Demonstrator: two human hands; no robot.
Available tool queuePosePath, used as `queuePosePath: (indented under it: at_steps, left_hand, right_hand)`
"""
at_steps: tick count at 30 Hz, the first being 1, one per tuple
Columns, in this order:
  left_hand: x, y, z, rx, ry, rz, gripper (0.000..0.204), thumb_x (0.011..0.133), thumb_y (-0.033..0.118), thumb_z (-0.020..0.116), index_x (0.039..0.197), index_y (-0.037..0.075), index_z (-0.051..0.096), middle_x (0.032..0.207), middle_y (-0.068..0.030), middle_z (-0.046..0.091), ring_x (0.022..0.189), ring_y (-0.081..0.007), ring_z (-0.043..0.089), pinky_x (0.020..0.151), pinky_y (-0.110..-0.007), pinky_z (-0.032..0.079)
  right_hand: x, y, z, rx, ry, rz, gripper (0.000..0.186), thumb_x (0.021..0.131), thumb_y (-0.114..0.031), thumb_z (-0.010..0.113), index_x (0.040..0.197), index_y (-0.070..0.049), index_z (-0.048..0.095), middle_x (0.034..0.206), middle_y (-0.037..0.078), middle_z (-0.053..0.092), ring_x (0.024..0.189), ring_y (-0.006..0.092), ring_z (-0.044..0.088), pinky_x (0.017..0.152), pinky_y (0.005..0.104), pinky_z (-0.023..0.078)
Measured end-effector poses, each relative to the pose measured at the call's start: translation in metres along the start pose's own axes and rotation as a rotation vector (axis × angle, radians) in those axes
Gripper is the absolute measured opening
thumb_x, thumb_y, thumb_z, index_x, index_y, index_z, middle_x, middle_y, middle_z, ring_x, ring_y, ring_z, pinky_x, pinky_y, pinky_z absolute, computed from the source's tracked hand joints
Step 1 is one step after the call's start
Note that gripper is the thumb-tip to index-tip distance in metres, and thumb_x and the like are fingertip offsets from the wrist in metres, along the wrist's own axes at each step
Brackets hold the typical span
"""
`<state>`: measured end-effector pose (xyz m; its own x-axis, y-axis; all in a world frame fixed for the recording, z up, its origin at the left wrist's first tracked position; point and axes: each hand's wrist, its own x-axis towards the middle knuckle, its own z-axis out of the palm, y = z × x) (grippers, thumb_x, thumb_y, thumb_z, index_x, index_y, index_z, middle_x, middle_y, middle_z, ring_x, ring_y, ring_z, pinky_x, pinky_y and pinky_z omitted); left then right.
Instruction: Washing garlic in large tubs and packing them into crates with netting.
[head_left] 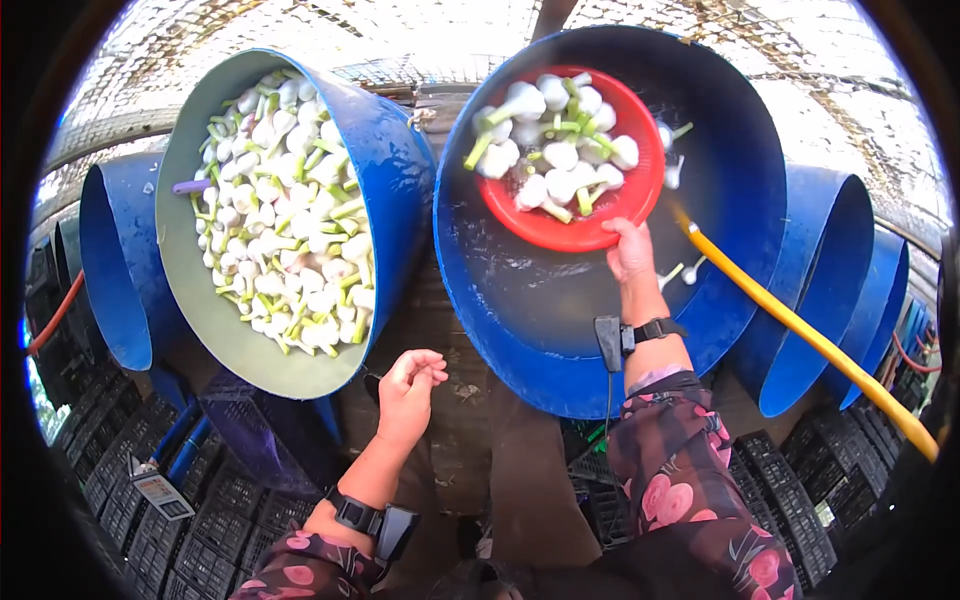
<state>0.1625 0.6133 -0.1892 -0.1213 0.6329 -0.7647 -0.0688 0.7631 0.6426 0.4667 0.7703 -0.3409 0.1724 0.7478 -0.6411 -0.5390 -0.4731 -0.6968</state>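
Observation:
My right hand (630,252) grips the near rim of a round red plastic basket (572,238), tilted inside the right blue tub. In the basket lie several white garlic bulbs (562,155) with short green stems; a few at its far left are smeared by motion. Water (540,310) stands in this tub, and loose garlic bulbs (690,272) float right of the basket. My left hand (408,392) hovers between the tubs, touching neither. Its fingers are curled together, and nothing shows in them. Left of it, another blue tub (250,365) with a pale inside holds a heap of garlic (285,225).
A yellow hose (800,320) reaches over the right tub's rim. Further blue tubs (820,270) stand at both sides. Black crates (215,520) are stacked low at left and right, with a small scale (160,492) at left. A purple handle (190,186) sticks out over the left tub's edge.

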Motion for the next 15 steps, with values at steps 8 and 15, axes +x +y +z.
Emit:
queuePosePath:
  at_steps: [8, 15]
  left_hand:
    - [-0.028, -0.015, -0.035, -0.079, 0.057, 0.041, 0.019, 0.087, -0.004, 0.042, 0.099, -0.002, 0.056, 0.090, -0.0074, 0.060, 0.078, -0.0118, 0.059, 0.072, -0.024, 0.047]
    - [-0.077, -0.076, -0.127, -0.172, 0.220, 0.044, 0.024, 0.082, -0.006, 0.042, 0.100, -0.001, 0.057, 0.091, -0.0072, 0.061, 0.076, -0.0110, 0.059, 0.070, -0.024, 0.048]
  right_hand:
    - [-0.092, 0.051, -0.001, 0.144, 0.028, 0.129, 0.052, 0.065, 0.011, 0.052, 0.116, 0.000, 0.048, 0.103, 0.011, 0.058, 0.092, 0.0240, 0.058, 0.083, 0.0376, 0.049]
    - [-0.204, -0.017, 0.021, -0.122, 0.053, -0.049, 0.051, 0.067, 0.009, 0.053, 0.117, 0.004, 0.048, 0.101, 0.010, 0.060, 0.093, 0.0235, 0.059, 0.090, 0.0395, 0.046]
